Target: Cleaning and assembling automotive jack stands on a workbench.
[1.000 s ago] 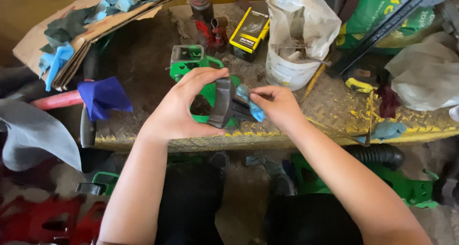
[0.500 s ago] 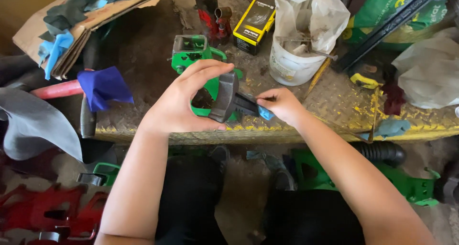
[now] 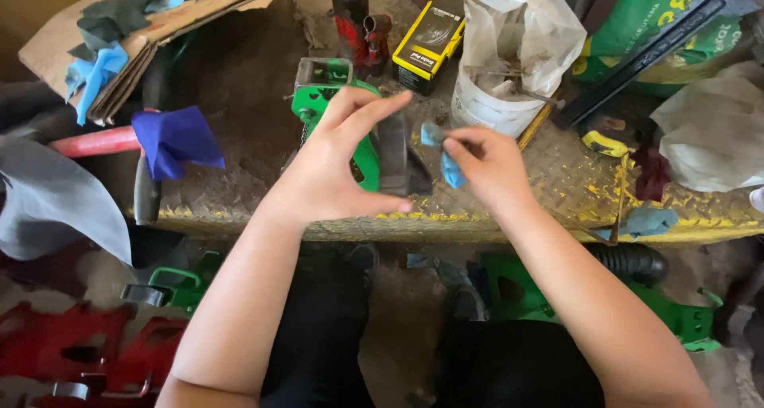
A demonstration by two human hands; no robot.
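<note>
- Hands first: the left hand (image 3: 338,169) is curled around a dark grey metal part (image 3: 395,157), thumb below and fingers arched over its top; the right hand (image 3: 487,163) pinches a small blue rag (image 3: 446,157) between thumb and fingertips, right against the part's side.
- Part and rag sit between the two hands, above the near edge of the counter (image 3: 239,81), with a green bracket (image 3: 326,97) just behind the left hand.
- Wiping well, as I judge it, calls for a firm, steady left grip so the part cannot twist, and for the rag kept bunched at the fingertips so it gets into corners; whether the part is clean I cannot tell.
- Containers: a white bucket (image 3: 497,109) lined with a plastic bag (image 3: 525,26) stands just beyond the right hand; thin metal rods or tools show inside, the rest is unclear.
- A yellow-and-black box (image 3: 430,46) lies beyond both hands, closed as far as shows.
- Far left of the left hand, a cardboard sheet (image 3: 103,42) carries blue and grey rags (image 3: 99,70).
</note>
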